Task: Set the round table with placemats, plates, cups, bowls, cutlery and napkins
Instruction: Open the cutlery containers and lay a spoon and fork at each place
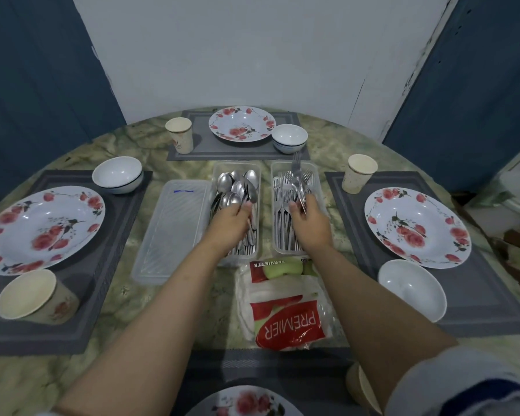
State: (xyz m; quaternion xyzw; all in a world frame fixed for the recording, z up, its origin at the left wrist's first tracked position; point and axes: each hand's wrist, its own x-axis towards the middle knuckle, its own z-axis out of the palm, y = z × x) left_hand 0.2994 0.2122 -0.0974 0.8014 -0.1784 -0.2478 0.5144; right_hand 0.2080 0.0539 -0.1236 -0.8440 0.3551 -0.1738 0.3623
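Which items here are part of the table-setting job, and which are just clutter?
Job:
left hand in the spoon tray
right hand holding forks over the fork tray
napkin pack
placemats, floral plates, bowls, paper cups

Lying about:
clear lid

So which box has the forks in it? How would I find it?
Look at the middle of the round table, where three clear plastic boxes sit side by side. The fork box is the one under the right hand. The middle box holds spoons, and the left box looks empty.
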